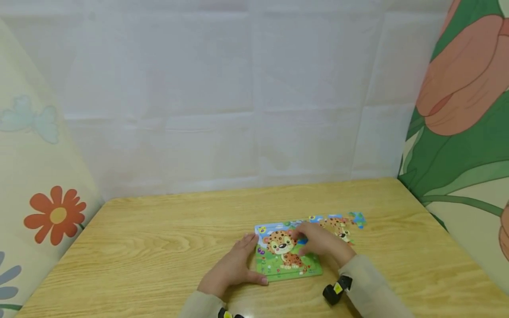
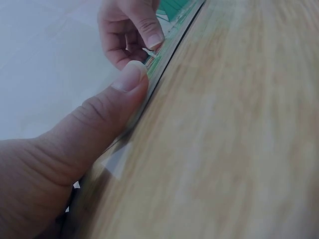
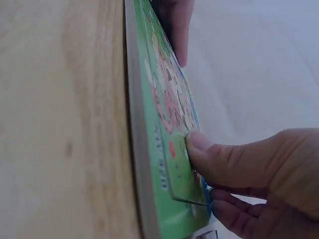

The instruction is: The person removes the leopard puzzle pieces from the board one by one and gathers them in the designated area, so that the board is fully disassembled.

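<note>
Between the left hand (image 1: 232, 267) and the right hand (image 1: 320, 240) lies a leopard jigsaw puzzle (image 1: 283, 254), flat on a wood-grain table (image 1: 159, 247), its spotted cub facing up. Along its near left corner the left hand is spread wide, fingers against the left edge and thumb at the near edge, steadying contact without curling round it. Over the puzzle's right part reaches the right hand, thumb and forefinger bent with a gap between them; the right wrist view shows its thumb touching the printed face near a corner, the other fingers curled by the edge, but whether a piece is pinched there cannot be told. Just beyond the right hand, on its outer side, are loose leopard pieces (image 1: 334, 223), partly hidden by it, and a blue-green puzzle piece (image 1: 358, 219). Behind the right hand's knuckles, at its cuff, sits a black wrist camera (image 1: 337, 289); well beyond both hands hangs a creased white cloth (image 1: 254, 97).
</note>
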Tool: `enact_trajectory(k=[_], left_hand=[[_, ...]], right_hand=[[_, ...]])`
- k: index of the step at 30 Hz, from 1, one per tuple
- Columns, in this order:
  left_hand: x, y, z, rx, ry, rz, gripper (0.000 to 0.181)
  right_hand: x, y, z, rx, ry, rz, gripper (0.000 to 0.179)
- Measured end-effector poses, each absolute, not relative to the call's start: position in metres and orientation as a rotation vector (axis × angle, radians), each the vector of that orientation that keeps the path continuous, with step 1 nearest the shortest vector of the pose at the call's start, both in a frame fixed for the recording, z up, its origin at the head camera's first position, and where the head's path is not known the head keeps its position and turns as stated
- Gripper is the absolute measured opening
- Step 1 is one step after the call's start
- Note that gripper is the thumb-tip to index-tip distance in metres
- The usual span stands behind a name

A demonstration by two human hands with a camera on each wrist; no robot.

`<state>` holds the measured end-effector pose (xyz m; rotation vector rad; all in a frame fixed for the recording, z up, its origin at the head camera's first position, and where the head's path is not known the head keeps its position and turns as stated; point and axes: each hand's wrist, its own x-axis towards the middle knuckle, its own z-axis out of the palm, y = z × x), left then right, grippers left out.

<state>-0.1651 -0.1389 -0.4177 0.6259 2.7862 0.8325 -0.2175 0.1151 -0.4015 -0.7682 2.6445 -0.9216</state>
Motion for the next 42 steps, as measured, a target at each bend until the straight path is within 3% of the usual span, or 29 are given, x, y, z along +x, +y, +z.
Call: enact_trajectory(k=[30, 42], left_hand=[[-0.167, -0.139, -0.414, 0.613, 2.8, 0.818, 0.115], [-0.166, -0.138, -0.417, 0.626, 2.792, 0.834, 0.115]], right_hand=[[-0.226, 0.108, -0.393, -0.82, 2.639, -0.802, 0.025], [-0.226, 0.124, -0.414, -0.797, 2.521, -1.166, 0.025]])
